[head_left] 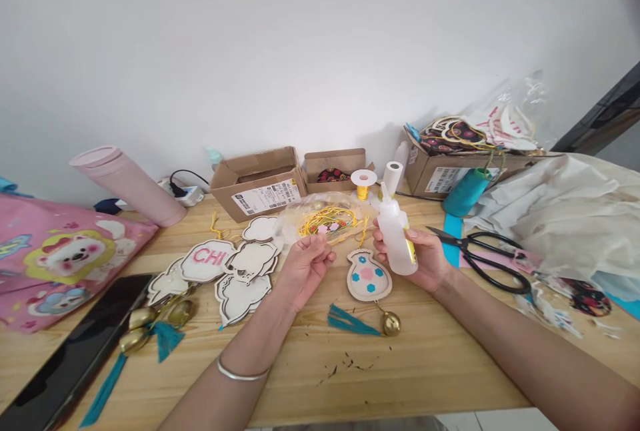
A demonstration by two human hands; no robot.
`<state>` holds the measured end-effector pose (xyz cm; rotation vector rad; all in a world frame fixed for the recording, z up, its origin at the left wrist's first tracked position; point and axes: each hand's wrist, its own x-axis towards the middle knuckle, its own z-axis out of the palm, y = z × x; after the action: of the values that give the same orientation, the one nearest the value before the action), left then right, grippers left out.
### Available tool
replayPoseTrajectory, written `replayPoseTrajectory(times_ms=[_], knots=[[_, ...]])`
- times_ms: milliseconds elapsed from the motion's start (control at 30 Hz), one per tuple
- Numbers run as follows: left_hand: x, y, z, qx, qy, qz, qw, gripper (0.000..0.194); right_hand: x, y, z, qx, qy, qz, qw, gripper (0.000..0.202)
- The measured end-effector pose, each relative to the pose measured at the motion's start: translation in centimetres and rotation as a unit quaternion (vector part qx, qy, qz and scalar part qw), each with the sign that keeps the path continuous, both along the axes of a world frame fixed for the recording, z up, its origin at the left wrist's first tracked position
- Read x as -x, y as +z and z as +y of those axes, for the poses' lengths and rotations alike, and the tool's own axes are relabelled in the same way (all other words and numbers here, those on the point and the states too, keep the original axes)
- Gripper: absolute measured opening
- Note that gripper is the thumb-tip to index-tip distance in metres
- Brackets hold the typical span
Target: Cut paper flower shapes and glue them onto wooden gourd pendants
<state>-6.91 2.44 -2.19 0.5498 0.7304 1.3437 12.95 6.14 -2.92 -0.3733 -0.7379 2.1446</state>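
My right hand (423, 251) is closed round a translucent squeeze glue bottle (399, 241), held upright with its nozzle pointing up. Just left of the bottle, a gourd-shaped wooden pendant (369, 272) lies on the table with blue and pink flower pieces on its white face. A gold bell (391, 323) and a teal tassel (353, 319) hang off its lower end. My left hand (311, 264) has its fingers pinched together in front of a clear bag with yellow cords (327, 221); whatever is between the fingertips, if anything, is too small to name.
Wooden plaques (245, 264), gold bells (180, 312) and a phone (75, 344) lie on the left. Behind stand an open cardboard box (260, 194) and a pink tumbler (131, 184). Black scissors (493, 254), teal thread (466, 192) and scraps are on the right.
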Motion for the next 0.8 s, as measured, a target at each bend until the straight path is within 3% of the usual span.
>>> replayPoseTrajectory(times_ms=[267, 533, 700, 800], knots=[[0.12, 0.4, 0.0, -0.016, -0.033, -0.039, 0.999, 0.053, 0.07, -0.3, 0.09, -0.001, -0.006, -0.005, 1.0, 0.033], [-0.02, 0.64, -0.62, -0.033, -0.081, -0.034, 0.996, 0.026, 0.1, -0.09, -0.06, 0.004, -0.016, -0.023, 1.0, 0.039], [-0.22, 0.36, -0.32, -0.044, -0.058, 0.032, 0.997, 0.032, 0.21, 0.31, -0.02, -0.001, -0.02, -0.01, 1.0, 0.035], [-0.49, 1.01, -0.29, -0.034, -0.043, 0.042, 0.998, 0.031, 0.26, 0.25, -0.06, -0.006, -0.017, -0.016, 1.0, 0.031]])
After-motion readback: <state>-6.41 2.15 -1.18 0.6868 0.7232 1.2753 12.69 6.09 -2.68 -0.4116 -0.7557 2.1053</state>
